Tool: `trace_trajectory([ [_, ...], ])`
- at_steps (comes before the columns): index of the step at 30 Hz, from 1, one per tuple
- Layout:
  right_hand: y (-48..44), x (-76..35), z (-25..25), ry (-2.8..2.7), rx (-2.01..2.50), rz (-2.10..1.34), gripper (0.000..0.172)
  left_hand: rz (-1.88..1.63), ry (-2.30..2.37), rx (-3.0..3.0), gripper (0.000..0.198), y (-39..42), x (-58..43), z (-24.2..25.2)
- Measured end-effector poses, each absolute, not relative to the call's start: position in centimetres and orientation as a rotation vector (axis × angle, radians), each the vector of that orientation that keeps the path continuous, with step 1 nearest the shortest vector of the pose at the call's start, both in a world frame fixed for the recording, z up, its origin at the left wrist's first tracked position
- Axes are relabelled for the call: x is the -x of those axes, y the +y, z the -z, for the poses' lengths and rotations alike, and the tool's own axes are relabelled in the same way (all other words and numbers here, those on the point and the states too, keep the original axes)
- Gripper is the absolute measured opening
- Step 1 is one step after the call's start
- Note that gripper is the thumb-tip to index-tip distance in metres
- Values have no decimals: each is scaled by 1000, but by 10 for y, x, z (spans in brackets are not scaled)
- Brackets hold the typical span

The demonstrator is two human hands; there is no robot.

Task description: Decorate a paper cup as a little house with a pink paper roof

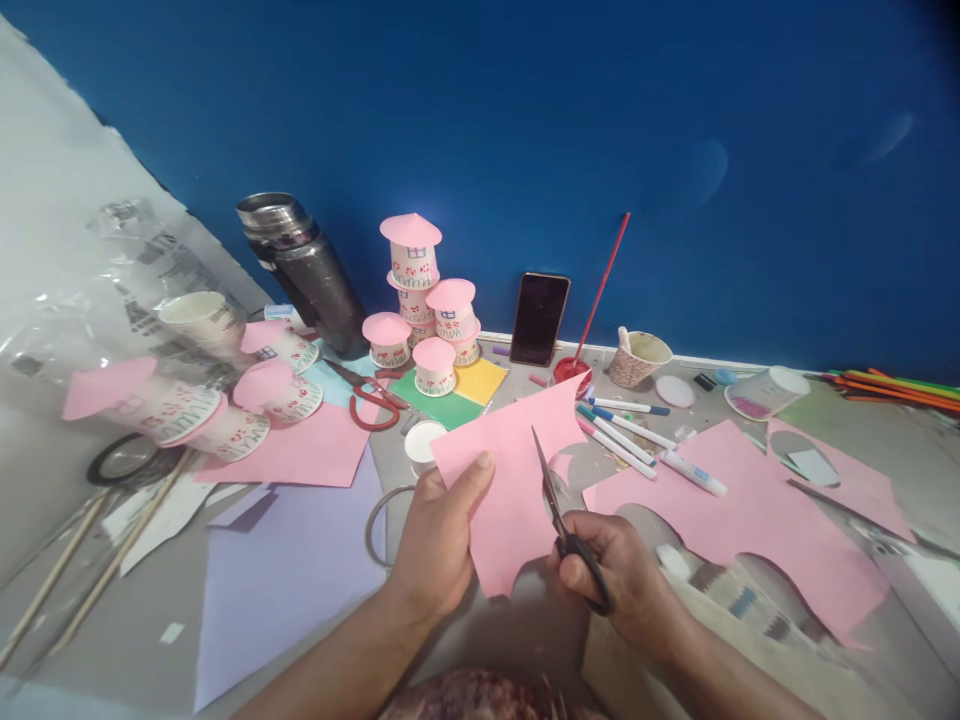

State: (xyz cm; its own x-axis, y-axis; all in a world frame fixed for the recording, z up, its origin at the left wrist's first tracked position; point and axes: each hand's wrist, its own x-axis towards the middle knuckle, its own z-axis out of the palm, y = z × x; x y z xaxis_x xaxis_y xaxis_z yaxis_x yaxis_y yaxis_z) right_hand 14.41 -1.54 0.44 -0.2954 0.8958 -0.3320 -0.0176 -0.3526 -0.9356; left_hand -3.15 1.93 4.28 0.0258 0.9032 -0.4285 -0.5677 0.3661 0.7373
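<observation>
My left hand [442, 535] grips a piece of pink paper [510, 500] by its left side, thumb on top. The paper is held up above the table and has curved cut-outs along its right and lower edges. In my right hand [615, 570] is a pair of scissors [559, 510] with black handles. Its blades point up and lie over the paper's right part; they look nearly closed. Just left of my left hand lies a grey ring [373, 525], with a white paper cup [422, 445] behind it.
Paper-cup houses with pink cone roofs [412, 235] stand at the back beside a dark flask [315, 275] and a phone [540, 318]. Markers [619, 445] and cut pink paper [735, 500] lie to the right. Lilac paper [285, 590] and red-handled scissors [375, 405] are on the left.
</observation>
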Motion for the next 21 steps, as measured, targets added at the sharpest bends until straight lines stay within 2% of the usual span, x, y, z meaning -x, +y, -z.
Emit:
trace_trajectory([
  [10,-16,-144,-4,-1144,1280,-1738,77,-1175,1028,-448,50,21,36,-44],
  [21,-16,-142,-5,-1085,1330,-1770,79,-1143,1026,-471,57,24,38,-48],
])
